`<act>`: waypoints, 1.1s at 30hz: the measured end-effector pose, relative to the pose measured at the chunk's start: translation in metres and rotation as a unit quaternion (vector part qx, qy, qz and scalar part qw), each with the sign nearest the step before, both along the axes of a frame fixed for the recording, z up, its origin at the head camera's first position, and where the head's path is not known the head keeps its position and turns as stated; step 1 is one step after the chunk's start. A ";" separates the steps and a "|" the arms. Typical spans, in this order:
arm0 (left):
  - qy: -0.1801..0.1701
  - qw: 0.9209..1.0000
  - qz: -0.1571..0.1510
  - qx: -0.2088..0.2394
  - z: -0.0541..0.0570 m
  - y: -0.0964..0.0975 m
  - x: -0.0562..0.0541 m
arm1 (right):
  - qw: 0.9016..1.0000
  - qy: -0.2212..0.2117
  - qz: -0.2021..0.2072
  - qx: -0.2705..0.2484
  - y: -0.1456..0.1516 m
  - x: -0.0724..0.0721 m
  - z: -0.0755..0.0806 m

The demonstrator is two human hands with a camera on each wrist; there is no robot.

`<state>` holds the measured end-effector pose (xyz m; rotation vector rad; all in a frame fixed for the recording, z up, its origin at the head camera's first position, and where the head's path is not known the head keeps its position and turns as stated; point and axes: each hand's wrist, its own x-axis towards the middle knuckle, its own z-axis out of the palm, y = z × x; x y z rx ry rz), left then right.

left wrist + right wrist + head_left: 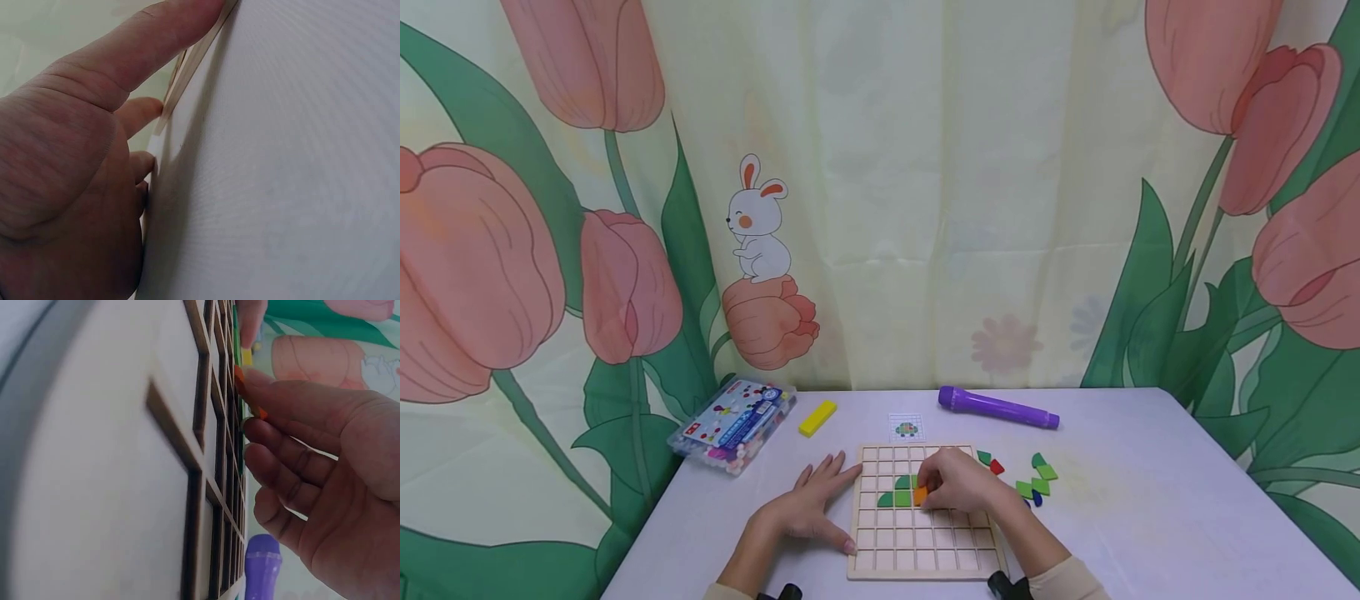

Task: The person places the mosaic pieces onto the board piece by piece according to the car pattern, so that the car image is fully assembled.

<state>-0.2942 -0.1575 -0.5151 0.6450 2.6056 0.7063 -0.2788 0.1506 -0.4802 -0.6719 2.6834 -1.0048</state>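
A wooden grid board lies on the table, with several green pieces set in its squares. My right hand is over the board and pinches an orange square tile between thumb and fingertips, close over a square beside the green ones. In the right wrist view the orange tile shows tilted at the fingertips, near the grid strips. My left hand lies at the board's left edge, fingers spread, thumb and forefinger touching the frame. The left wrist view shows that thumb against the wooden edge.
Loose green, red and blue pieces lie right of the board. Behind it are a small pattern card and a purple microphone-shaped object. A yellow block and a clear case of colourful pieces stand at the back left.
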 end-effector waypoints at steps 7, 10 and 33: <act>-0.005 1.000 0.005 0.000 -0.001 0.000 -0.002 | 1.000 -0.003 -0.002 0.010 -0.001 0.002 0.000; -0.003 1.000 0.004 -0.001 -0.002 0.000 -0.002 | 1.000 0.000 -0.003 0.013 -0.001 0.002 0.000; -0.006 1.000 0.005 0.000 0.001 0.001 0.000 | 1.000 0.009 -0.011 0.018 -0.002 0.003 -0.001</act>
